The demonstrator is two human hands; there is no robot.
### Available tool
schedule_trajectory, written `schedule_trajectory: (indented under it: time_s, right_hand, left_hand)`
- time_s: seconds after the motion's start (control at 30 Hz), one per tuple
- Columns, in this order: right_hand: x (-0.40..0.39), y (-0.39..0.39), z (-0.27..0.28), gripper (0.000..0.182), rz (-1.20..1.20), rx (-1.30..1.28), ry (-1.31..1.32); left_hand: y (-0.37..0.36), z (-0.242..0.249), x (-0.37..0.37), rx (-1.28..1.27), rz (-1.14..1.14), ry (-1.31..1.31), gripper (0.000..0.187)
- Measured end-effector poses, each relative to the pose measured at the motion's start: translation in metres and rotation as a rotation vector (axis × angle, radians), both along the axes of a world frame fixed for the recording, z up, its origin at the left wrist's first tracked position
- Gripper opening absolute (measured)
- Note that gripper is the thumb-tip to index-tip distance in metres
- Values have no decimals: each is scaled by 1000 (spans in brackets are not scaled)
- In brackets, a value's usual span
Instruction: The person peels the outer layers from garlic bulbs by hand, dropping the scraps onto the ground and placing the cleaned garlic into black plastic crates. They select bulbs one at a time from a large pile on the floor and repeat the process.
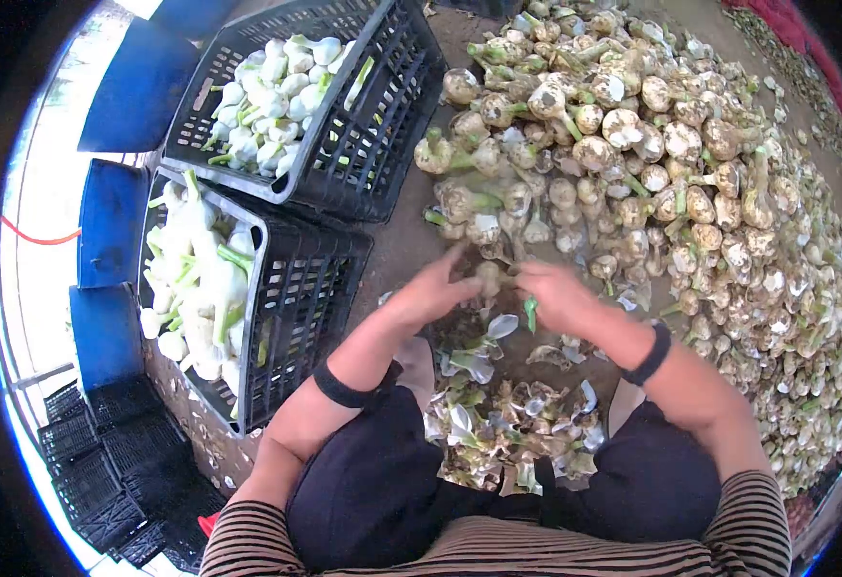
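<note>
In front of my knees, my left hand (432, 290) pinches a soil-covered garlic bulb (488, 277), blurred by motion. My right hand (557, 296) is closed close beside that bulb. From under its fist sticks the green end of a small tool (530, 313); the rest is hidden in the fingers, so its kind cannot be made out. Just beyond both hands, a large heap of unpeeled garlic bulbs (623, 127) begins, dirty and with short stems. Peeled-off garlic skins (512, 433) lie on the ground between my legs.
Two black plastic crates stand at my left: the far crate (358, 144) and the near crate (310, 288) both hold cleaned white garlic. Behind them are blue panels (113, 231). Stacked black crates (113, 471) stand at lower left. The garlic heap extends down the right side.
</note>
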State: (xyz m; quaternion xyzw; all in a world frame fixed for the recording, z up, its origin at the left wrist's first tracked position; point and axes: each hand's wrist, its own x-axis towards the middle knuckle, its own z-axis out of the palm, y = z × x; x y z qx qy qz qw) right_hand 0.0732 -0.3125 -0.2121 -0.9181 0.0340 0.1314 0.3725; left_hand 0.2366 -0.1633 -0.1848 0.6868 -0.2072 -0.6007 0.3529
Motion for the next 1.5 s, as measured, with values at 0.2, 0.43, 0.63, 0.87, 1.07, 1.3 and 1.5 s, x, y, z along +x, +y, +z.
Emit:
schedule_trajectory:
  time_s: [0.2, 0.43, 0.63, 0.87, 1.07, 1.3, 1.5]
  right_hand:
    - [-11, -5, 78, 26, -657, 801, -402]
    - [-31, -2, 57, 29, -826, 1437, -463]
    - [-35, -31, 77, 21, -723, 692, -269]
    - [-43, -48, 89, 19, -674, 532, -250]
    - [-44, -54, 72, 21, -733, 634, -367]
    - [-39, -54, 84, 24, -771, 1263, -136]
    - [-33, -46, 76, 21, -893, 1100, -27]
  left_hand:
    - [-17, 36, -24, -382, 241, 502, 55]
    - [-47, 63, -55, -505, 5, -473, 60]
    - [-55, 52, -57, -466, 55, -228, 58]
    - [-67, 55, -47, -424, 160, 324, 54]
    - [-75, 54, -53, -340, 316, 470, 56]
    - [-78, 46, -51, -512, 259, 58, 57]
    - [-76, 54, -55, -522, 204, -60, 59]
